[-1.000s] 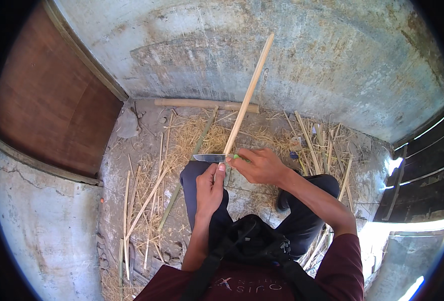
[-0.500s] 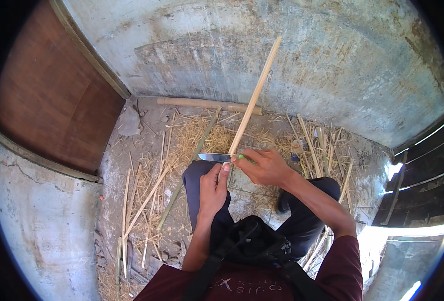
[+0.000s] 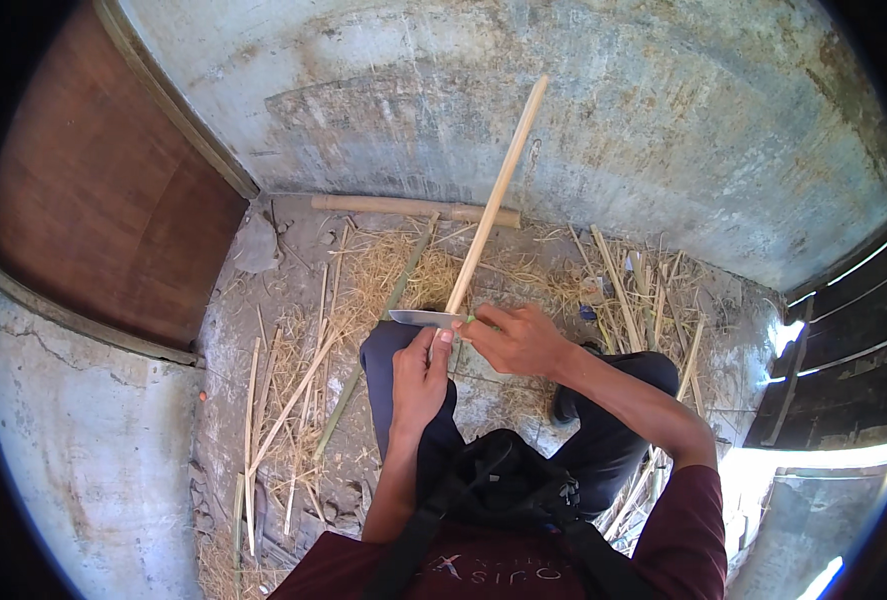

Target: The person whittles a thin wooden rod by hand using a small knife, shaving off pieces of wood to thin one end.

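Observation:
A long pale bamboo strip (image 3: 497,200) slants up and away from my lap toward the far wall. Its near end is pinched in my left hand (image 3: 423,375), thumb on top, just above my left knee. My right hand (image 3: 521,338) is closed round the green handle of a knife (image 3: 425,318). The blade points left and lies across the strip, just beyond my left thumb. Most of the handle is hidden by my right fingers, and the strip's near tip is covered by my left hand.
Thin bamboo strips (image 3: 315,370) and straw-like shavings (image 3: 378,270) litter the floor on the left. More strips (image 3: 618,290) lie at the right. A thick bamboo pole (image 3: 413,208) rests along the foot of the far wall (image 3: 383,120). A brown door panel (image 3: 113,190) stands at left.
Both hands have shifted slightly left and nearer to me, bringing the knife and the strip along. The strip's far end has swung a little left, and the blade has tilted.

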A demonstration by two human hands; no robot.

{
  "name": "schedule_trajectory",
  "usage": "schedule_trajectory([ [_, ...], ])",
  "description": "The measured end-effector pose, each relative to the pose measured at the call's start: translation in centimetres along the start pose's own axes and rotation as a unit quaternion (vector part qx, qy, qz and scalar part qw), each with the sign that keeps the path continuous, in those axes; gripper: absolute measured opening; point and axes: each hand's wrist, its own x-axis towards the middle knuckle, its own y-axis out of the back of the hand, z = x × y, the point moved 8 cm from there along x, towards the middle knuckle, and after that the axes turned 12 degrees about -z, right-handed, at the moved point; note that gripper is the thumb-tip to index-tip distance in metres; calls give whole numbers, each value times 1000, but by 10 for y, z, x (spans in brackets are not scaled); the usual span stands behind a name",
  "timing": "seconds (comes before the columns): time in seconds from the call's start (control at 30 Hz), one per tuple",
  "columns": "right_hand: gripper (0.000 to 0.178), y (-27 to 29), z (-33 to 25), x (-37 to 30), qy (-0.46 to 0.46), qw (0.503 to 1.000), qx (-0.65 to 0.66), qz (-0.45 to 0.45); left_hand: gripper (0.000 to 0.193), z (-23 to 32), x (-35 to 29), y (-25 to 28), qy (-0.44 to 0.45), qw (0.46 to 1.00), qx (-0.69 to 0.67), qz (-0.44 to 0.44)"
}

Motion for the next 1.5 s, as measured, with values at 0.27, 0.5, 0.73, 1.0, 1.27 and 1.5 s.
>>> schedule_trajectory([
  [0.27, 24, 7, 7, 2, 7, 1000, -6, 21, 34, -3, 1, -1, 13, 1000, 20, -7],
  [0.5, 27, 8, 11, 3, 16, 1000, -15, 23, 35, -2, 4, 0, -9, 1000, 18, -5],
  [0.73, 28, 11, 11, 6, 12, 1000, -19, 8, 34, -3, 5, 1, -10, 1000, 16, -6],
  [1.0, 28, 14, 10, 8, 4, 1000, -23, 4, 35, -6, 5, 2, -12, 1000, 15, -3],
  [1.27, 23, 25, 30, 6, -69, 996, -2, 64, 39, 1, 4, 3, -7, 999, 32, 14],
  [1.5, 10, 68, 99, -9, -206, 970, 49, 122, 48, -3, -4, 9, 15, 1000, 15, -2],
])
